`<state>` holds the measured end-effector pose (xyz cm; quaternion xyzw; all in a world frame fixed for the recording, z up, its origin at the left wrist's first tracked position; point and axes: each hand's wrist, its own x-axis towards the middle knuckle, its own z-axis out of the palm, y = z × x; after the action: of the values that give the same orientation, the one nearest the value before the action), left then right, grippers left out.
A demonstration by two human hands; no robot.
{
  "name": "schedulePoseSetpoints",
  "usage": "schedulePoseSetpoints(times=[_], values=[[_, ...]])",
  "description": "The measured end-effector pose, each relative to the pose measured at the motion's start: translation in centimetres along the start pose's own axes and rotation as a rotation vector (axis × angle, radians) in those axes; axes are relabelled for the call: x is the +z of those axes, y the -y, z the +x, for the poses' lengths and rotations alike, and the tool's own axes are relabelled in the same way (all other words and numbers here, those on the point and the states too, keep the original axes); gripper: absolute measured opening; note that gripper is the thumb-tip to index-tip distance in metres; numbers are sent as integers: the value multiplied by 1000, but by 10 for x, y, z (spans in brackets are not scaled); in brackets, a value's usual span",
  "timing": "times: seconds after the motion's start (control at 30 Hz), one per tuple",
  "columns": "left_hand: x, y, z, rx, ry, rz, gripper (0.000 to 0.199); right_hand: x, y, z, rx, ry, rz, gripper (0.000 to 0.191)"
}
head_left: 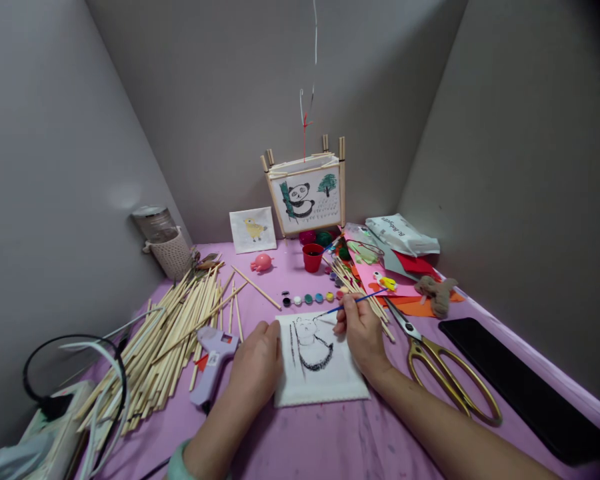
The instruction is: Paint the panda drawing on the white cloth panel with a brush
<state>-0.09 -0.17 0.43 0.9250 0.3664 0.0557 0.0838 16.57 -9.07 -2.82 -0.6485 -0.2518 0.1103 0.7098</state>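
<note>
My right hand (pixel 363 337) pinches a thin blue paintbrush (pixel 360 299), its tip at the upper right of a panda's head. That panda is drawn in black on a small white canvas (pixel 325 392) lying flat on the table. Black paint fills the curve along the figure's lower body, while the head is thin outline; dark upright strokes stand left of it. Curled at the canvas's left edge is my left hand (pixel 257 360), holding it, with the fingertips partly hidden. Beyond the canvas sits a row of small paint pots (pixel 308 299).
Many wooden sticks (pixel 180 333) and a lilac glue gun (pixel 214 360) lie left. Gold-handled scissors (pixel 445 373) and a black slab (pixel 520 387) lie right. Behind stand a red cup (pixel 313 258), a pink figurine (pixel 262 263), a duck picture (pixel 253 230) and a hanging panda lantern (pixel 307 200).
</note>
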Motion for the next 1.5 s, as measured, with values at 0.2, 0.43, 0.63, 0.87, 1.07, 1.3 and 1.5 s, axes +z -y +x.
schedulePoseSetpoints(times=[0.2, 0.43, 0.63, 0.87, 1.07, 1.3, 1.5], values=[[-2, -2, 0, -3, 11, 4, 23, 1, -4, 0, -7, 18, 3, 35], [-2, -1, 1, -10, 11, 8, 23, 1, -7, -1, -6, 23, 15, 35], [0, 0, 0, -7, 11, 22, 23, 1, -6, 0, -23, 22, 15, 36], [-2, -1, 0, 0, 13, 18, 23, 1, -3, -1, -4, 21, 31, 36], [-3, -2, 0, -12, 23, 24, 22, 2, -2, -2, -11, 25, 41, 36], [-2, -1, 0, -1, 12, 3, 23, 1, -2, -2, -33, 23, -44, 36], [-2, 0, 0, -11, 21, 8, 23, 0, 0, -3, -66, -6, -80, 36]])
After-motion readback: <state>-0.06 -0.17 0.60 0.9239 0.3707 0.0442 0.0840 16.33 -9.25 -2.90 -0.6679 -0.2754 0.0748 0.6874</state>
